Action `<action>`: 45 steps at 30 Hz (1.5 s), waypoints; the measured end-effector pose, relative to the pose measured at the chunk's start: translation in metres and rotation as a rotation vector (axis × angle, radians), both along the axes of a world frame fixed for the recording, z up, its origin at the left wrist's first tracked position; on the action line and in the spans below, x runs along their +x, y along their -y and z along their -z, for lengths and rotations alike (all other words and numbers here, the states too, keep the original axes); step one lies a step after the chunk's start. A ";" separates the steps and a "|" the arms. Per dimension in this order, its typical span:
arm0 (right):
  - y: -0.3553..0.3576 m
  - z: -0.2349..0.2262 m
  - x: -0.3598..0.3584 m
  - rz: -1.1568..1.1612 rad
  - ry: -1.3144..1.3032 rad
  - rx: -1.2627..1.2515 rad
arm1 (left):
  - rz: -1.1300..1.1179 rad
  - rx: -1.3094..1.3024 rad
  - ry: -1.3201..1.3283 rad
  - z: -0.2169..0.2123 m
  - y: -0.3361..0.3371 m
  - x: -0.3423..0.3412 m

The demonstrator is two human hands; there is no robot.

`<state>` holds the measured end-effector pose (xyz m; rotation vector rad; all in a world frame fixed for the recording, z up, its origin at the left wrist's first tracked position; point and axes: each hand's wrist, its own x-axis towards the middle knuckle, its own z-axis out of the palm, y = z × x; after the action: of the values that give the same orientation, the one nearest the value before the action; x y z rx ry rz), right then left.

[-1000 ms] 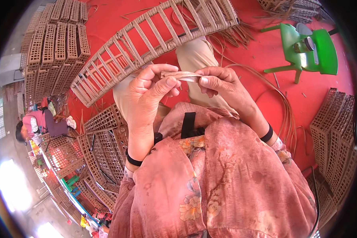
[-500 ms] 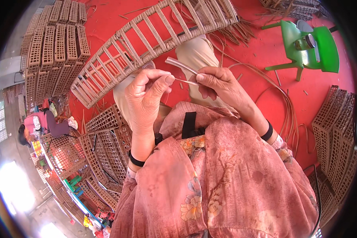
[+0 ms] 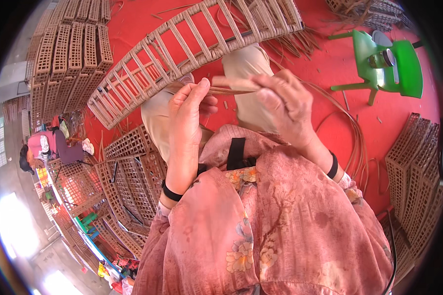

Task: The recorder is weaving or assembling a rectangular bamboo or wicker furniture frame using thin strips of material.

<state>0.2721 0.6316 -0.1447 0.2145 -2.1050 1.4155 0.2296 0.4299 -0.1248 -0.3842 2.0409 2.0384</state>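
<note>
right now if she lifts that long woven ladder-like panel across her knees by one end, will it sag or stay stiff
The woven panel probably flexes a little: it already curves over her knees. It looks light, being mostly open gaps between thin slats. Loose strand ends at its far end could snag. Both hands, left hand and right hand, pinch a thin strip.

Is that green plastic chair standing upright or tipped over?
Upright: the green chair stands on its legs on the red floor, seat facing up.

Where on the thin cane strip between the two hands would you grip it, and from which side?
Grip the cane strip at its ends, probably as now: the left hand pinches one end from the left, the right hand the other from the right. It is long, thin and lies roughly level across the lap, so end pinches with fingertips keep the middle free.
</note>
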 end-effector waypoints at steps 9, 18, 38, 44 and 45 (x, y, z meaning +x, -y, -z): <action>0.009 0.006 -0.004 -0.120 0.103 0.011 | 0.044 0.215 0.049 -0.005 0.002 0.003; 0.006 0.003 -0.015 -0.145 0.218 0.164 | 0.152 0.124 -0.019 -0.015 0.001 0.006; 0.014 0.003 -0.008 -0.125 0.461 0.023 | 0.257 -0.255 -0.410 0.004 0.000 0.013; 0.013 0.007 -0.007 -0.183 0.529 -0.080 | 0.274 -0.397 -0.515 0.002 0.001 0.011; 0.011 0.009 -0.007 -0.199 0.511 -0.089 | 0.301 -0.449 -0.544 0.002 0.001 0.010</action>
<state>0.2648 0.6203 -0.1534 0.0249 -2.4683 1.8296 0.2401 0.4293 -0.1264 0.4410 2.6729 1.6085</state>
